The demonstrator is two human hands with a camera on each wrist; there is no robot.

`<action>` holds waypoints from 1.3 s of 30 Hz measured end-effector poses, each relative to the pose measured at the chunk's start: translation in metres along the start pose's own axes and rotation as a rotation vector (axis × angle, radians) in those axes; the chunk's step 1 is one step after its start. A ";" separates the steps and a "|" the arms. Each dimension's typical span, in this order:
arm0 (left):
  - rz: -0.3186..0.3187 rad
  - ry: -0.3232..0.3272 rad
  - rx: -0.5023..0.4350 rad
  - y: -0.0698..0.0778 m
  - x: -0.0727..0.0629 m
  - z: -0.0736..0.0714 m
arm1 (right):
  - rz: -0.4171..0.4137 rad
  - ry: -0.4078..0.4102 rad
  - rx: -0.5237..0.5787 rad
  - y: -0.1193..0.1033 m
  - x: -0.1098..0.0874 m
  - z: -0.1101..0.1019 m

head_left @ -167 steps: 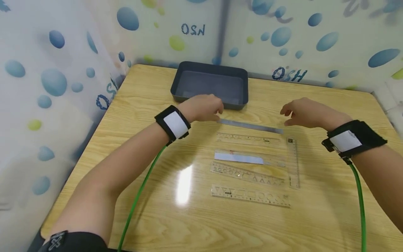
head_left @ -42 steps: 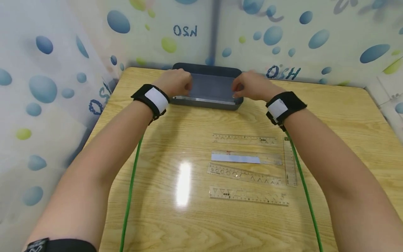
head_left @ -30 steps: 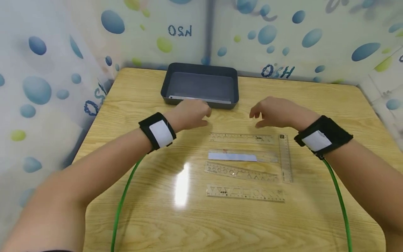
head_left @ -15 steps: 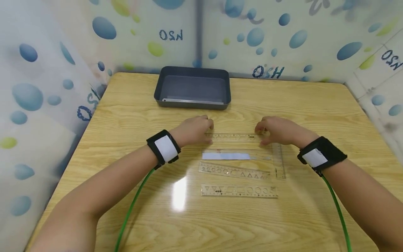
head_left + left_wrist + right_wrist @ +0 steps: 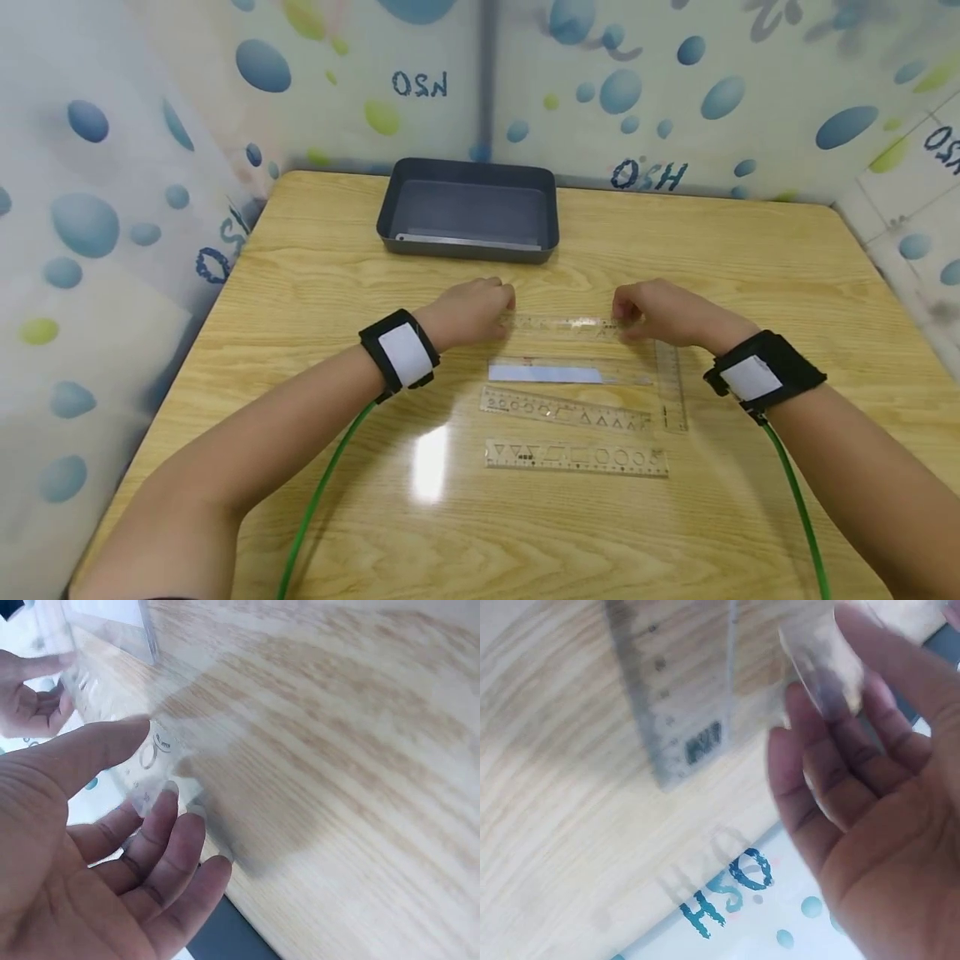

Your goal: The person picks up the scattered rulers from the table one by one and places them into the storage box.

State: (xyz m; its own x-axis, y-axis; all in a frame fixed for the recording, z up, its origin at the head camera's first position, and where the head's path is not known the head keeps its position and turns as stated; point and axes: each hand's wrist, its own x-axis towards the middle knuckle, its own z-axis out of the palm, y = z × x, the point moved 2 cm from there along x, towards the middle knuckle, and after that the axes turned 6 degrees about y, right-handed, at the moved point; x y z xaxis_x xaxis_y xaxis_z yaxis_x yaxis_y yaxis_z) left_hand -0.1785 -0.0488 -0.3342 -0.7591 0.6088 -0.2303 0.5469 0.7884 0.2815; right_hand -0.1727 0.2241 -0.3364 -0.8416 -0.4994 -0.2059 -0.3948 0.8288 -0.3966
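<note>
My left hand [image 5: 468, 314] pinches the left end of a clear plastic ruler [image 5: 558, 325], its thumb on one face and fingertips at the other in the left wrist view. At the opposite end my right hand [image 5: 662, 311] grips the same ruler between thumb and fingers, as the right wrist view also shows. The ruler spans the gap between both hands, close over the table, and the fingers cover its ends. Just beyond is a dark grey tray [image 5: 472, 204], with a metal ruler [image 5: 468, 243] lying along its near inside wall.
Nearer the body lie a clear ruler with a white strip [image 5: 543, 372], a slanted stencil ruler [image 5: 566, 410] and another stencil ruler [image 5: 577, 460]. One more clear ruler [image 5: 671, 387] lies lengthwise at their right. A patterned wall [image 5: 525, 92] stands behind the wooden table [image 5: 337, 517].
Both hands carried the metal ruler from the table into the tray and let it go. They came back toward the body and took hold of the farthest clear ruler by its ends.
</note>
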 end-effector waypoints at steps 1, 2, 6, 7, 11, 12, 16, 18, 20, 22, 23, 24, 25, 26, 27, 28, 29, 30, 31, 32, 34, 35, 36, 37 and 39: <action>0.004 0.002 0.006 0.000 0.000 0.001 | -0.007 0.008 0.009 0.000 0.001 0.001; 0.010 0.004 0.012 0.000 -0.001 0.001 | -0.017 0.016 0.018 0.000 0.001 0.003; 0.026 0.016 0.024 -0.002 -0.003 0.003 | -0.059 0.053 0.063 0.005 0.002 0.010; 0.023 0.025 0.019 -0.003 -0.004 0.003 | -0.059 0.062 0.086 0.007 0.003 0.011; 0.030 0.081 0.001 -0.009 -0.006 0.004 | -0.022 0.092 0.185 0.015 0.005 0.014; 0.045 0.104 0.013 -0.011 -0.007 0.004 | -0.007 0.093 0.212 0.015 0.006 0.014; 0.128 0.207 0.109 -0.017 -0.012 -0.001 | 0.050 0.104 0.297 0.014 0.009 0.008; 0.147 0.252 0.131 -0.021 -0.015 -0.005 | 0.049 0.118 0.306 0.010 0.011 0.003; 0.136 0.277 0.112 -0.025 -0.017 -0.010 | 0.007 0.147 0.261 0.005 0.012 -0.001; 0.105 0.279 0.083 -0.030 -0.018 -0.013 | -0.040 0.176 0.184 -0.001 0.013 -0.005; 0.085 0.275 0.073 -0.032 -0.019 -0.015 | -0.059 0.189 0.139 -0.004 0.014 -0.007; 0.072 0.275 0.060 -0.035 -0.020 -0.017 | -0.079 0.199 0.094 -0.008 0.014 -0.009; 0.060 0.276 0.057 -0.037 -0.021 -0.019 | -0.096 0.210 0.045 -0.012 0.016 -0.011; 0.050 0.276 0.061 -0.040 -0.022 -0.021 | -0.106 0.219 0.001 -0.015 0.017 -0.013; 0.042 0.282 0.068 -0.042 -0.023 -0.024 | -0.114 0.225 -0.039 -0.019 0.019 -0.015; 0.036 0.293 0.073 -0.044 -0.024 -0.026 | -0.121 0.233 -0.075 -0.023 0.021 -0.017; 0.027 0.309 0.076 -0.047 -0.026 -0.030 | -0.130 0.243 -0.107 -0.026 0.024 -0.019; 0.013 0.329 0.077 -0.049 -0.026 -0.034 | -0.136 0.252 -0.135 -0.029 0.027 -0.022; -0.007 0.352 0.083 -0.052 -0.027 -0.039 | -0.137 0.260 -0.157 -0.032 0.032 -0.025; -0.029 0.375 0.082 -0.054 -0.028 -0.044 | -0.140 0.267 -0.169 -0.035 0.036 -0.028; -0.084 0.421 0.077 -0.059 -0.027 -0.054 | -0.143 0.281 -0.182 -0.040 0.047 -0.034; -0.112 0.436 0.075 -0.062 -0.025 -0.059 | -0.143 0.288 -0.186 -0.043 0.053 -0.037; -0.136 0.447 0.075 -0.064 -0.023 -0.063 | -0.141 0.294 -0.188 -0.045 0.059 -0.040; -0.154 0.454 0.078 -0.067 -0.021 -0.067 | -0.138 0.298 -0.189 -0.046 0.065 -0.043; -0.181 0.455 0.083 -0.074 -0.015 -0.074 | -0.125 0.306 -0.185 -0.049 0.077 -0.047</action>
State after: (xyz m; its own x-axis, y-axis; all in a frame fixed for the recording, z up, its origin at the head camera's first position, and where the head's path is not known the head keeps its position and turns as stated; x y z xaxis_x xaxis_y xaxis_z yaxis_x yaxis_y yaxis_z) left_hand -0.2337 -0.1222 -0.2828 -0.9113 0.3765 0.1665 0.4047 0.8934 0.1950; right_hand -0.2352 0.1572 -0.2903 -0.8430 -0.5240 0.1215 -0.5375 0.8119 -0.2276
